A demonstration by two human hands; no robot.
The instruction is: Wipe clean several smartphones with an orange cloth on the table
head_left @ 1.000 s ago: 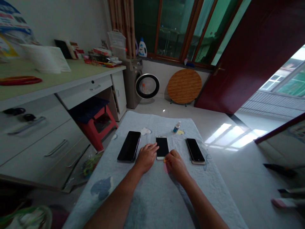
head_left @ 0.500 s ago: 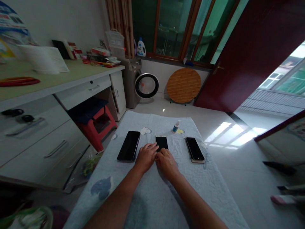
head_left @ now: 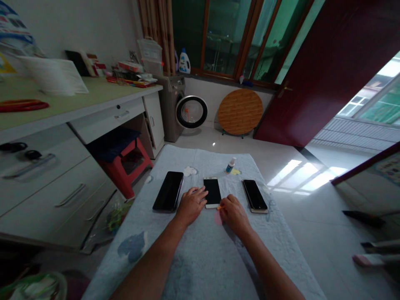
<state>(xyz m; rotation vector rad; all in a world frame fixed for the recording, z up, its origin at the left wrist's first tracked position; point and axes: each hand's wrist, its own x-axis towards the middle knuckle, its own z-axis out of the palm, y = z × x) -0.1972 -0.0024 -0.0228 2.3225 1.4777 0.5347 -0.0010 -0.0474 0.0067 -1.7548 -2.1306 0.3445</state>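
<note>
A white-framed smartphone (head_left: 212, 192) lies flat, dark screen up, in the middle of the cloth-covered table (head_left: 200, 258). My left hand (head_left: 191, 204) rests at its left side, fingers stretched out and their tips touching that edge. Just off the phone's lower right corner, my right hand (head_left: 233, 213) is closed in a pinch on a small orange piece (head_left: 219, 207), whose kind I cannot make out. To the left lies a larger black phone (head_left: 168, 191). Another dark phone (head_left: 255, 196) with a pale edge lies on the right. Behind them stands a small spray bottle (head_left: 230, 165).
On the left is a desk (head_left: 115, 98) with drawers, and a red stool (head_left: 131, 162) is partly under it. Beyond the table are a washing machine (head_left: 171, 104) with its door open, a round wooden tabletop (head_left: 240, 111) and a dark red door (head_left: 309, 71).
My right hand has moved right, off the white phone's lower part, uncovering its bottom edge and the orange piece. The left hand stays at the phone's left side.
</note>
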